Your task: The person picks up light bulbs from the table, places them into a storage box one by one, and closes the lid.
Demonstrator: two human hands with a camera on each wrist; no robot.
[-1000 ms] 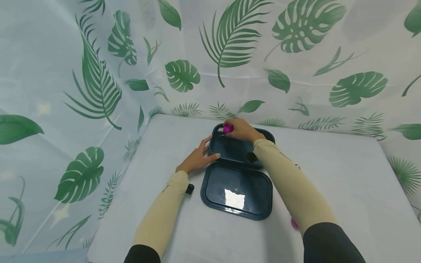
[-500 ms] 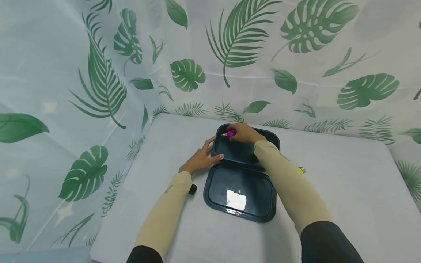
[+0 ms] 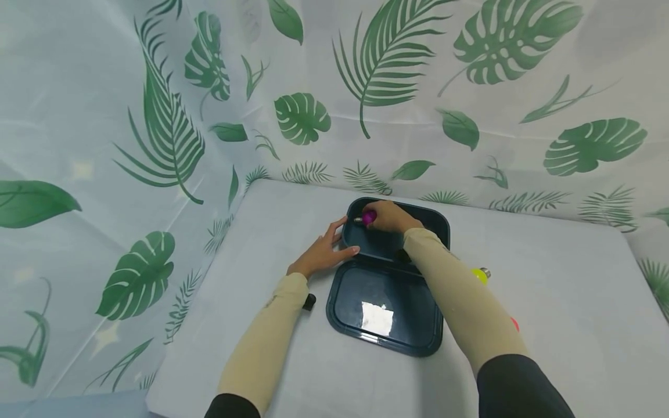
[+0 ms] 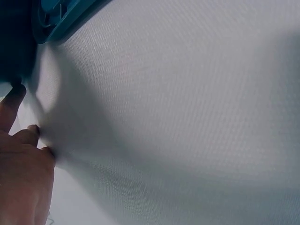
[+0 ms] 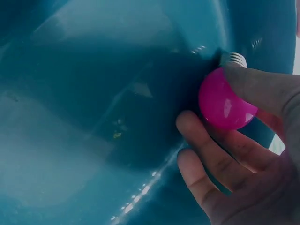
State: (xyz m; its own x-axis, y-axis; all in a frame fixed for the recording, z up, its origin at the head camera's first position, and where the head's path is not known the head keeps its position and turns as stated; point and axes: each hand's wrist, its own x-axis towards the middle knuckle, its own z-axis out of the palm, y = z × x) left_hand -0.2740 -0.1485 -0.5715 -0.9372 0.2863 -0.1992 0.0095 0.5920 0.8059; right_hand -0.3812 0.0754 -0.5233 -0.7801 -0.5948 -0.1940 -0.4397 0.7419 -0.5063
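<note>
Inside the dark blue box (image 3: 366,247), near its far left corner, my right hand (image 3: 389,216) pinches a magenta light bulb (image 5: 224,101) between thumb and fingers. The bulb's metal screw base points left in the head view, low over the box floor. My left hand (image 3: 323,253) lies against the box's left side, thumb at the near rim and fingers spread along the outer wall. In the left wrist view, fingertips (image 4: 33,130) rest by the white table and one reaches the box wall. The box's lid (image 3: 387,307) lies folded open toward me.
A yellow bulb (image 3: 479,276) lies on the white table (image 3: 564,290) right of the box, partly behind my right forearm. A bit of a red-pink object (image 3: 515,324) shows beyond that sleeve. A leaf-patterned curtain (image 3: 324,81) stands behind and left of the table.
My right hand has lowered the magenta bulb farther into the box. The left hand keeps its place at the box's side. The head view has shifted slightly, uncovering more of the yellow bulb.
</note>
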